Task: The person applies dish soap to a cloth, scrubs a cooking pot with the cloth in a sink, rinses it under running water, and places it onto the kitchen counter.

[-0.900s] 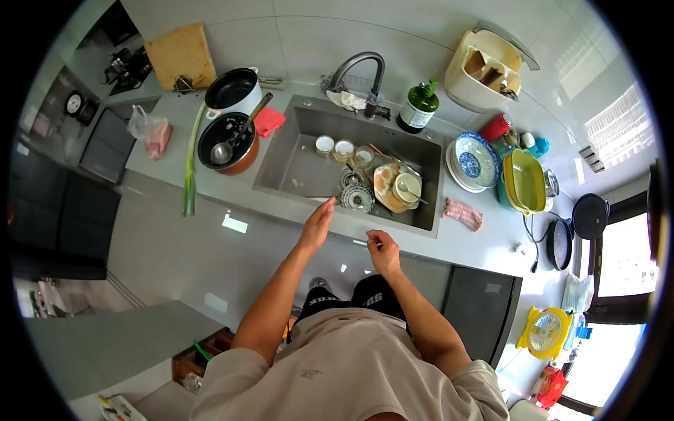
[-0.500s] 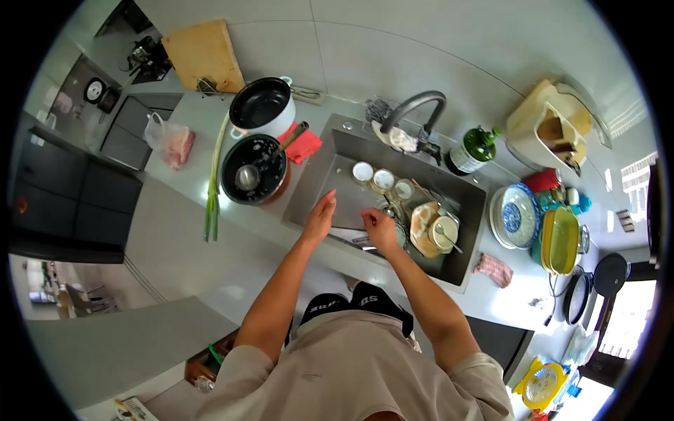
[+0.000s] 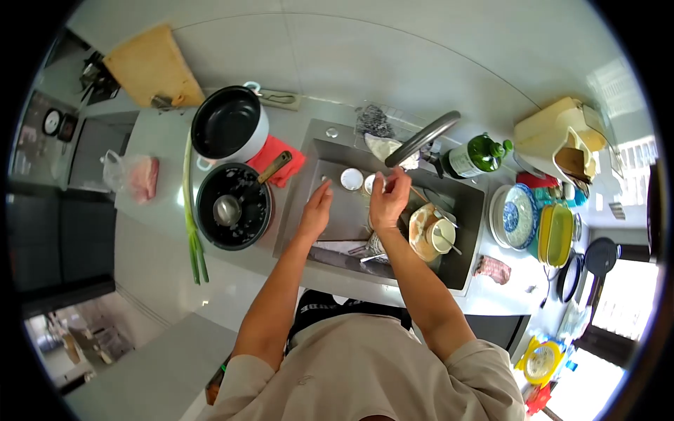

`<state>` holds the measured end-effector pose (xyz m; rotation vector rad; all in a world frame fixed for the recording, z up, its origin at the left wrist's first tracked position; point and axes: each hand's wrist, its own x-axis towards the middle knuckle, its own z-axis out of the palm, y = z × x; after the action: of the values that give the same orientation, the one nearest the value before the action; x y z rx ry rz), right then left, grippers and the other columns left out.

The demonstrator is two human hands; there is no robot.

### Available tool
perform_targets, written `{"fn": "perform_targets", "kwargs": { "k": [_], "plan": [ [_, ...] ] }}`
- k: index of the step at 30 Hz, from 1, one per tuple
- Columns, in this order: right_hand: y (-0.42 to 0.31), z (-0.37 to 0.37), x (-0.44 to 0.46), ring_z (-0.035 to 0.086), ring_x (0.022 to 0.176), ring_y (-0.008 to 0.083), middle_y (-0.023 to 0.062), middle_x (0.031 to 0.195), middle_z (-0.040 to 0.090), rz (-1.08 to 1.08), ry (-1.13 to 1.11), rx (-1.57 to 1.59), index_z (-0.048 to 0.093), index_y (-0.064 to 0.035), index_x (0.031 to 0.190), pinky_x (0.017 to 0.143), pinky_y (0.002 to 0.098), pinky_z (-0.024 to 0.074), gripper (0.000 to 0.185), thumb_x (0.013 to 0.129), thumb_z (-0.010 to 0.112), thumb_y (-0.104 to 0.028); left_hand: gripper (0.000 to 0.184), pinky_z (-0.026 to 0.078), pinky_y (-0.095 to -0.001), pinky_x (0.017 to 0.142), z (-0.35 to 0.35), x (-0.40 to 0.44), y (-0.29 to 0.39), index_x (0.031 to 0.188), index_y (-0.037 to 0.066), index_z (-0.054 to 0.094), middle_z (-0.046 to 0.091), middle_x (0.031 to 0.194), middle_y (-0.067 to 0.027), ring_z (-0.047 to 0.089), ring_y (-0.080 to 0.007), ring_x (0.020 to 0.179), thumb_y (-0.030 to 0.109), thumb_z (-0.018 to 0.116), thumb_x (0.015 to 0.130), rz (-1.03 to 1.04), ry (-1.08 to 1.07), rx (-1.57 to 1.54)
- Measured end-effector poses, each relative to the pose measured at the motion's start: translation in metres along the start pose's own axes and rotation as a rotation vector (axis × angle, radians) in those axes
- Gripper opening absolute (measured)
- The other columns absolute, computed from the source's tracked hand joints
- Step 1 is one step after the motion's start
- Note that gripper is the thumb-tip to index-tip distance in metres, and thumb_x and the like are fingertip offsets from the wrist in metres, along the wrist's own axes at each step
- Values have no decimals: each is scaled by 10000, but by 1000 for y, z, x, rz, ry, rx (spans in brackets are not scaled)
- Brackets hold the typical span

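A grey sink (image 3: 337,210) is filling the middle of the counter (image 3: 156,231), its dishes gathering mostly toward the right side. Left of it, a dark-lined pot (image 3: 237,228) is holding a ladle (image 3: 228,209) and showing pale flecks inside; a white pot (image 3: 228,125) is standing behind it, and a red cloth (image 3: 281,158) is lying between the pots and the sink.

Right of the sink, a blue-patterned plate (image 3: 518,216) is resting among stacked plates, near a green bottle (image 3: 476,156). The dark faucet (image 3: 428,135) is arching over the sink's back edge, its spout hanging close to the right hand (image 3: 390,205).

Inside the sink, a plate (image 3: 419,226) with orange-brown smears is sitting under a cream bowl (image 3: 442,231), and a spoon (image 3: 449,243) is leaning in the bowl. Small round jars (image 3: 352,179) with white tops are standing toward the back, the right hand partly covering one. The right forearm is blocking some of the dishes near the front.

The left hand (image 3: 317,210) is hovering over the sink's left part, flat and empty, fingers stretching out together. The right hand is bending its fingers beside the jars; whether it is gripping anything, the view is not showing clearly.
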<state>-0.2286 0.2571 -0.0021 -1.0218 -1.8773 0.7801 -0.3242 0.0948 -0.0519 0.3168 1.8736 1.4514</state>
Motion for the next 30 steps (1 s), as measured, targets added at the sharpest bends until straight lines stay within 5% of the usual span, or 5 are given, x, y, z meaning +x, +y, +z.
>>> {"fn": "perform_targets", "kwargs": {
  "k": [10,12,14,19,30],
  "plan": [
    [-4,-49,28,560,865,210,61,905,584,-227,93,-185,755,-114,1044,736,363,480,129,943,757,-195,486,433,-322,1110,37,4,27,1506,68,530,640,1406,-116,578,-211,1317,244,610,1060,-28,-303,-91],
    [-15,-66,3,502,786,132,13,863,580,369,-84,208,698,-69,1052,719,305,448,223,1039,666,-289,506,436,-321,1109,42,-3,41,1512,66,522,647,1385,-121,579,-209,1316,202,644,1040,-48,-371,-125],
    [10,-75,-28,556,786,99,-8,950,651,481,-65,685,640,-57,1103,707,281,484,299,1123,516,-328,577,468,-416,1104,58,-10,49,1541,98,488,562,1477,-105,564,-204,1318,215,687,1012,32,-458,-323],
    [-13,-114,-62,699,945,158,48,1031,707,1033,-125,1043,635,-33,1174,826,342,594,296,1092,571,-310,270,543,-278,905,67,-19,35,1279,16,639,692,1124,-33,654,-119,1008,148,643,1043,38,-737,-194],
    [49,-172,-32,702,952,181,60,1069,729,1010,-44,1089,675,-41,1181,848,331,575,265,1031,669,-260,425,506,-260,798,143,-19,64,1202,-2,680,708,1035,-30,625,-84,938,342,769,969,102,-776,35]
  ]
}}
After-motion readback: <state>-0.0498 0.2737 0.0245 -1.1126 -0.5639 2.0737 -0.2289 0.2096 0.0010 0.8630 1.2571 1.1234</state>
